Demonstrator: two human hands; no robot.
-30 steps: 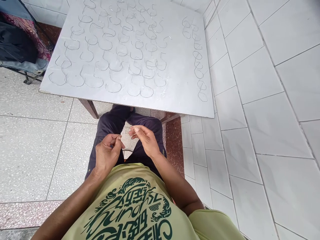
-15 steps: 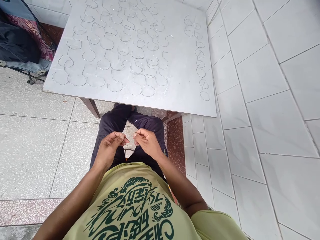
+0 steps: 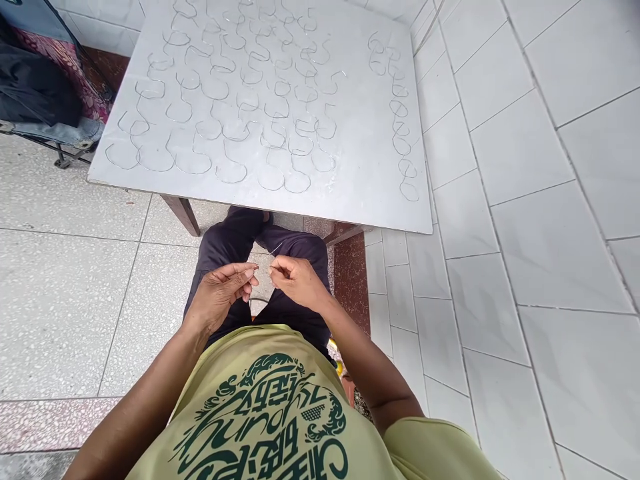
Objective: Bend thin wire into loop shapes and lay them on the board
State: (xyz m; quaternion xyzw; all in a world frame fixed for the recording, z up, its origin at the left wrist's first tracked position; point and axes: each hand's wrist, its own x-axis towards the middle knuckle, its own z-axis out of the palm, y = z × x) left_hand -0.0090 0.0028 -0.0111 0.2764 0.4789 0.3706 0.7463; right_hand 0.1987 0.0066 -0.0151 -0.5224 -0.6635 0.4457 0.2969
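And there's your right hand [image 3: 299,283], fingertips pinching a thin wire [image 3: 277,249] that pokes out toward one o'clock! Over at nine o'clock, your left hand [image 3: 220,293] bunches its fingers; whether they're gripping, I can't tell. Careful: a loose pinch could let that wire twist or drop.
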